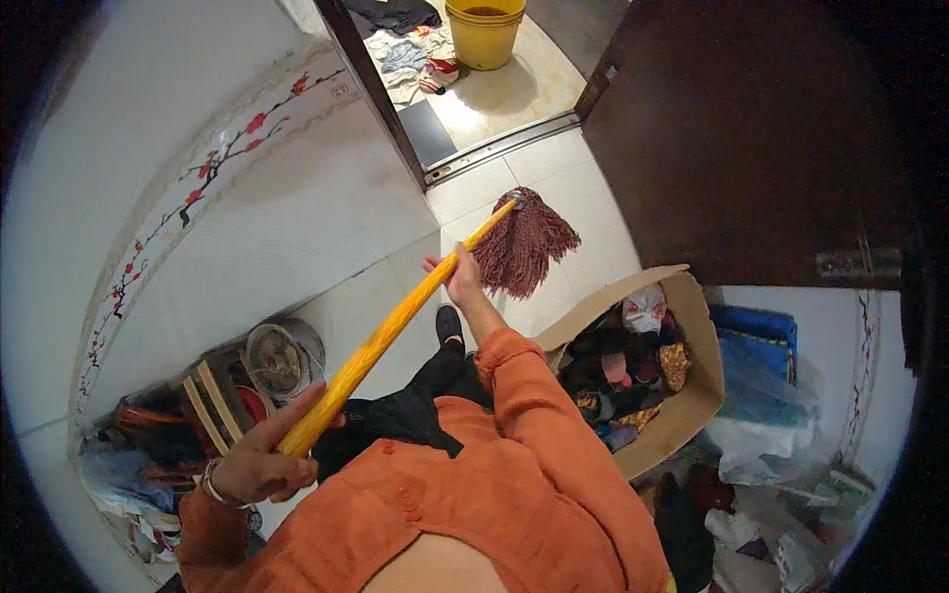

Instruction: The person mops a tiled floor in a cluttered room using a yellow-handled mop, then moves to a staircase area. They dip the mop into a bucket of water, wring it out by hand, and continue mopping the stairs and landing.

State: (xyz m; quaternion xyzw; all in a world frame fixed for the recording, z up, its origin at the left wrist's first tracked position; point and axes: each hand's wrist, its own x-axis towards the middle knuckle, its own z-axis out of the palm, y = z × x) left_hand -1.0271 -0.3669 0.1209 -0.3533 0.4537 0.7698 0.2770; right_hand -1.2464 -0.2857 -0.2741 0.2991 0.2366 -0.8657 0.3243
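A mop with a yellow-orange handle slants across the middle of the view. Its dark red string head hangs over the pale floor tiles near the doorway; whether it touches them I cannot tell. My left hand holds the near end of the handle at the lower left, with one finger stretched along it and a bangle at the wrist. Farther along, close to the mop head, my right hand is closed round the handle. My right arm, in an orange sleeve, reaches forward.
An open cardboard box of shoes and clothes stands right of my legs. Ahead, a metal threshold crosses the doorway; beyond it are a yellow bucket and clothes. A dark door stands right, a rack left.
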